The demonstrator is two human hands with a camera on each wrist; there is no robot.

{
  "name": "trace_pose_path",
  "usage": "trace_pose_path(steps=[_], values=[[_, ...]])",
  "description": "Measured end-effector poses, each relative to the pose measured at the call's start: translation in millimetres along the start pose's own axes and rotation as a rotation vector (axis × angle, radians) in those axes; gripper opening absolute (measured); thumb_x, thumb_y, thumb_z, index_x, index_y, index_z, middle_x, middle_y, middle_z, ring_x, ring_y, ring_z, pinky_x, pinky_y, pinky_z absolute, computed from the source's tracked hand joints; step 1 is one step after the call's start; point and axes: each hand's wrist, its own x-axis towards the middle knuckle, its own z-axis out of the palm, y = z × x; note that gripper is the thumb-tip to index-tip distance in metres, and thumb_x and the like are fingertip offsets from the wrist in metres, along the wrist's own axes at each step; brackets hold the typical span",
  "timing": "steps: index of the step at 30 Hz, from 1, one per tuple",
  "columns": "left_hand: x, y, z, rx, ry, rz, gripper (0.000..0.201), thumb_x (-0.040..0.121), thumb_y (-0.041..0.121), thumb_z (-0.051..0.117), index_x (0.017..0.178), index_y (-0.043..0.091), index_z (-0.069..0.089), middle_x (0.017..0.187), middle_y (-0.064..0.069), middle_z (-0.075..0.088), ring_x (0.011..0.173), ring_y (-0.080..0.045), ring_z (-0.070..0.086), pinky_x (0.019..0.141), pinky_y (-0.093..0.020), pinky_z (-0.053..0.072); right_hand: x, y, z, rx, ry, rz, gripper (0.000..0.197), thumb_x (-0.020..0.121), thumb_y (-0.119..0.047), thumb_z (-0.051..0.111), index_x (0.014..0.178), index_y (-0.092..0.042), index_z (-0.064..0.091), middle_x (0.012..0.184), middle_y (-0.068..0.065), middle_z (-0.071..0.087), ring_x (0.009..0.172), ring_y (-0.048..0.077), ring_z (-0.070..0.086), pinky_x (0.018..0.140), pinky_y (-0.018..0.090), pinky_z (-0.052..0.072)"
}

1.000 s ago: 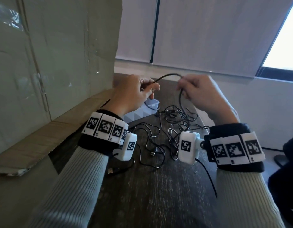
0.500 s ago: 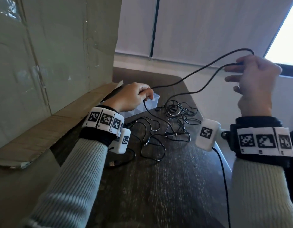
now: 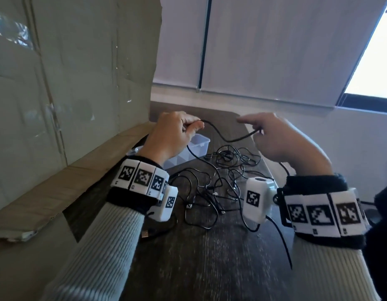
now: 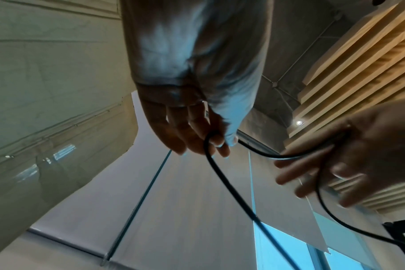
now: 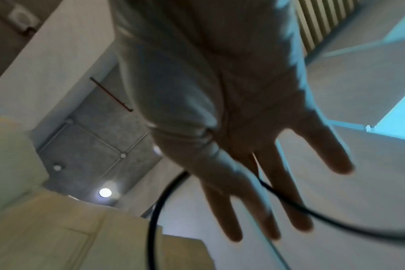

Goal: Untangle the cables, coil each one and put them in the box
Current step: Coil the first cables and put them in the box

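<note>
A black cable (image 3: 229, 140) sags in a short arc between my two hands above the table. My left hand (image 3: 192, 127) pinches it with curled fingers; the left wrist view shows the cable (image 4: 231, 186) looping round those fingers (image 4: 217, 144). My right hand (image 3: 253, 127) is close by on the right, fingers straight, the cable (image 5: 312, 213) running between them. The rest of that cable drops into a tangle of thin black cables (image 3: 220, 185) on the table. A clear compartmented plastic box (image 3: 201, 141) stands behind my left hand, partly hidden by it.
A large cardboard box (image 3: 58, 105) stands at the left, its flap (image 3: 68, 187) lying over the dark wooden table (image 3: 210, 268). A loose USB plug (image 3: 144, 234) lies near my left wrist. The table's right edge runs just beyond the tangle.
My right hand, raised high to the right with a long stretch of cable half a second ago, has come back down near my left hand. The span between them is now short and slack.
</note>
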Motion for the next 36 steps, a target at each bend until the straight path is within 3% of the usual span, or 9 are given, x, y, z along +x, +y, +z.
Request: trace_pose_path(steps=[3, 9, 12, 14, 17, 19, 28, 32, 36], values=[[0, -9, -3, 0.062, 0.036, -0.018, 0.027, 0.091, 0.034, 0.06, 0.106, 0.016, 0.073, 0.09, 0.001, 0.071, 0.069, -0.009, 0.064, 0.064, -0.021, 0.049, -6, 9, -10, -0.188, -0.113, 0.049, 0.071, 0.09, 0.003, 0.044, 0.152, -0.028, 0.027, 0.157, 0.001, 0.03, 0.14, 0.028, 0.035, 0.114, 0.041, 0.03], [0, 0, 3, 0.047, 0.061, 0.032, 0.024, 0.09, 0.032, 0.063, 0.104, 0.017, 0.074, 0.08, 0.006, 0.067, 0.063, -0.002, 0.054, 0.06, -0.006, 0.037, 5, -2, 1, -0.018, 0.308, -0.158, 0.046, 0.097, -0.012, 0.043, 0.141, -0.019, 0.047, 0.152, 0.003, 0.04, 0.14, 0.025, 0.037, 0.118, 0.058, 0.015], [0, 15, 7, -0.127, 0.086, 0.044, 0.022, 0.088, 0.028, 0.066, 0.102, 0.013, 0.074, 0.077, 0.008, 0.065, 0.06, 0.005, 0.057, 0.059, -0.003, 0.04, 12, -14, 24, 0.007, 0.177, -0.193, 0.026, 0.099, -0.027, 0.045, 0.112, -0.019, 0.066, 0.103, 0.003, 0.068, 0.107, 0.03, 0.058, 0.109, 0.053, 0.033], [0, 22, 5, -0.261, 0.101, 0.014, 0.022, 0.088, 0.027, 0.066, 0.1, 0.011, 0.074, 0.074, 0.007, 0.067, 0.059, 0.002, 0.062, 0.06, -0.01, 0.048, 13, -19, 32, 0.02, 0.181, -0.172, 0.026, 0.098, -0.026, 0.046, 0.096, -0.019, 0.071, 0.073, -0.002, 0.062, 0.083, 0.026, 0.058, 0.098, 0.045, 0.044], [-2, 26, 1, -0.395, 0.018, -0.037, 0.019, 0.093, 0.025, 0.059, 0.096, 0.01, 0.071, 0.069, -0.001, 0.069, 0.057, -0.007, 0.065, 0.06, -0.025, 0.056, 18, -15, 28, 0.198, 0.391, -0.131, 0.028, 0.093, -0.021, 0.054, 0.071, -0.019, 0.07, 0.062, -0.003, 0.066, 0.057, 0.008, 0.057, 0.067, 0.024, 0.052], [-3, 27, 3, -0.43, -0.05, -0.023, 0.02, 0.096, 0.024, 0.053, 0.094, 0.01, 0.067, 0.068, -0.005, 0.069, 0.047, -0.006, 0.055, 0.047, -0.02, 0.045, 19, -8, 16, 0.43, 0.541, -0.081, 0.03, 0.09, -0.019, 0.056, 0.063, -0.026, 0.067, 0.058, -0.007, 0.065, 0.048, -0.002, 0.051, 0.057, 0.016, 0.045], [-10, 14, 24, -0.268, -0.231, -0.027, 0.016, 0.096, 0.026, 0.054, 0.088, 0.019, 0.067, 0.069, 0.007, 0.069, 0.051, -0.01, 0.058, 0.054, -0.026, 0.048, 5, 32, -31, 1.05, 0.92, 0.058, 0.025, 0.098, -0.011, 0.046, 0.08, -0.017, 0.063, 0.056, -0.008, 0.067, 0.066, 0.009, 0.067, 0.072, 0.022, 0.054], [-9, -4, 19, -0.267, -0.179, -0.091, 0.014, 0.096, 0.026, 0.055, 0.086, 0.026, 0.065, 0.075, 0.009, 0.07, 0.074, -0.025, 0.067, 0.074, -0.045, 0.054, 8, 44, -29, 1.046, 0.931, 0.157, 0.028, 0.097, -0.014, 0.047, 0.077, -0.019, 0.064, 0.06, -0.007, 0.065, 0.066, 0.009, 0.065, 0.07, 0.023, 0.054], [-5, -2, 12, -0.291, 0.011, -0.127, 0.014, 0.096, 0.023, 0.054, 0.088, 0.021, 0.065, 0.065, 0.01, 0.062, 0.065, -0.014, 0.066, 0.062, -0.032, 0.054, 17, 49, -13, 0.71, 0.901, 0.245, 0.027, 0.092, -0.019, 0.045, 0.08, -0.022, 0.069, 0.075, -0.003, 0.071, 0.078, 0.015, 0.069, 0.086, 0.038, 0.055]])
